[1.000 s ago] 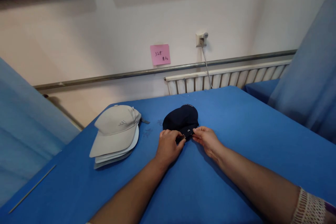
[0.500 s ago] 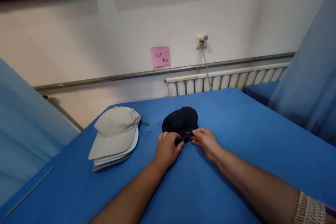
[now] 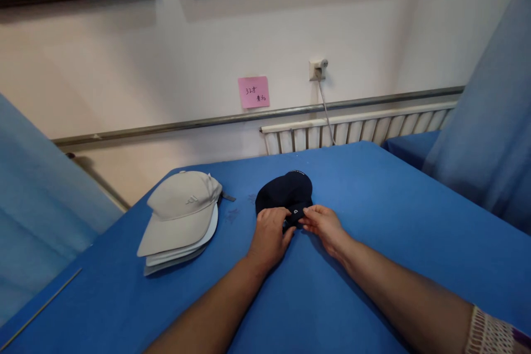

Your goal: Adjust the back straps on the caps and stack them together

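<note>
1. On the left of the blue table (image 3: 365,282) lie pale caps (image 3: 185,199), piled one on another.
2. The left hand (image 3: 270,232) is half curled, its fingers and thumb closing on the near edge of the dark cap (image 3: 284,191).
3. This cap rests at the table's middle, soft and rounded, nearly black (at its far edge, tiny white marks), with a small pale sign on its near strap (image 3: 296,213).
4. The right hand (image 3: 323,227) pinches this strap between thumb and forefinger.

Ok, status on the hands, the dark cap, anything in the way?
Left hand, right hand gripping near edge of dark cap. Cap on blue table. Stacked caps to the left, apart.
</note>
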The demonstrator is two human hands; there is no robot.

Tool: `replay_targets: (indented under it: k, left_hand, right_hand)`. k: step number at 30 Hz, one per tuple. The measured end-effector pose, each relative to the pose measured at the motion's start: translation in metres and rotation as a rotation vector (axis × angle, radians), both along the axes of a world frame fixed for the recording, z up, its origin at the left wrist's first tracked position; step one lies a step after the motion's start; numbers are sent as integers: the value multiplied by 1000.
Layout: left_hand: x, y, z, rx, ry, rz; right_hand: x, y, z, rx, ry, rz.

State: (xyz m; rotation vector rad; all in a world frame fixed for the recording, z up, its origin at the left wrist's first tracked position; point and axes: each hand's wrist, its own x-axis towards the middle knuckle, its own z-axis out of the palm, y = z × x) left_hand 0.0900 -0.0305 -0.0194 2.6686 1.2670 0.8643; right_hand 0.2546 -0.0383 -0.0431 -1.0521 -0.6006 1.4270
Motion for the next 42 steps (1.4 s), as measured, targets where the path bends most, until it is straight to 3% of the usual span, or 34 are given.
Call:
replay_targets:
  k: [9, 24, 42]
  left_hand:
    - [0, 3, -7, -26, -16, 28]
    - [3, 2, -10, 35, -53, 17]
    - [0, 3, -14, 1, -130, 25]
  right_hand:
    - [0, -2, 5, -27, 16, -21]
    - [3, 2, -3, 32, 135, -46]
    - [7, 1, -3, 38, 85, -46]
